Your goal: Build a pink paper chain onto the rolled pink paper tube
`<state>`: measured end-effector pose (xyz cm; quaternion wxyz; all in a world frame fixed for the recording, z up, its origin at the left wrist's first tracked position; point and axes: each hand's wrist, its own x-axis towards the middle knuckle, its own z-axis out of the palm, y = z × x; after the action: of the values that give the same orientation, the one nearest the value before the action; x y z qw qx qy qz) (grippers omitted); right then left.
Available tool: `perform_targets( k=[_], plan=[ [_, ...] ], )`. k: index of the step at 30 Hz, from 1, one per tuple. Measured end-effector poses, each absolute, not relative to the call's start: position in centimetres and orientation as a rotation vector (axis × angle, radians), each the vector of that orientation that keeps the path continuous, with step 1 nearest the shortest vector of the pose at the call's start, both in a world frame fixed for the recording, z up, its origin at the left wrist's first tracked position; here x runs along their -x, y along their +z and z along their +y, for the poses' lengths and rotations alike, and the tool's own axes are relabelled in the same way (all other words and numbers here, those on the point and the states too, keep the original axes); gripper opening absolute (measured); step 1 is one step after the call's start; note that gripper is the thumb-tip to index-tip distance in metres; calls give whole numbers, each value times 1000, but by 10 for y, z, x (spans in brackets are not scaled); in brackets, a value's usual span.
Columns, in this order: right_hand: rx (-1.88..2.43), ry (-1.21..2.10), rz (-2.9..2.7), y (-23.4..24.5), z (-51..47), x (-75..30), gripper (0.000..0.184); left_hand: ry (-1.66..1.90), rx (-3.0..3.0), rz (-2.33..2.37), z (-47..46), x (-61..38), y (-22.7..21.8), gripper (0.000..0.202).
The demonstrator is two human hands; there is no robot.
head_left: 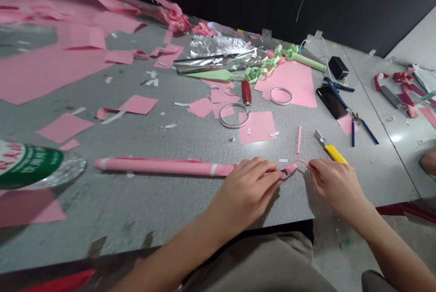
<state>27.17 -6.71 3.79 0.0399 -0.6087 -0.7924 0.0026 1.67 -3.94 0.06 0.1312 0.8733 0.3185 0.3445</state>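
A long rolled pink paper tube [160,166] lies across the grey table [163,210] near its front edge. My left hand [250,187] rests over the tube's right end, fingers curled and pinching a folded pink paper strip [292,168]. My right hand [335,182] pinches the other end of that same thin strip, just right of the left hand. The strip arches slightly between the two hands. A yellow utility knife [331,148] lies just behind my right hand.
Pink paper squares [258,127] and scraps litter the table, with tape rings [234,115], crumpled foil [221,51], green paper rolls [304,61], a black phone [331,101], blue-handled pliers [361,125] and a green-labelled bottle [30,165] at left. Another person's hand [429,161] shows at the right edge.
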Motion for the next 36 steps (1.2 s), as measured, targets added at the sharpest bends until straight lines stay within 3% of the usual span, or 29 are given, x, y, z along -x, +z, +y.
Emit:
perform_targets(
  k=[4,8,11,18,25,33,36],
  plan=[
    [1834,-62,-2199,29,-66,-270,33,1020,-2478,951,-37,-21,-2,14],
    [1629,341,-2065,32,-74,-265,26,1126,-2466,971,-39,-25,4,11],
    [1504,526,-2092,37,-84,-256,25,1107,-2548,915,-40,-33,14,20],
    [1420,330,-2279,39,-98,-242,33,946,-2515,830,-46,-36,19,15],
    [1349,495,-2343,40,-95,-243,25,1062,-2433,753,-59,-30,12,19],
    [1285,238,-2367,33,-100,-237,29,908,-2593,849,-67,-22,18,17],
    [1382,350,-2345,34,-100,-258,29,926,-2503,905,-64,-4,22,34]
  ],
)
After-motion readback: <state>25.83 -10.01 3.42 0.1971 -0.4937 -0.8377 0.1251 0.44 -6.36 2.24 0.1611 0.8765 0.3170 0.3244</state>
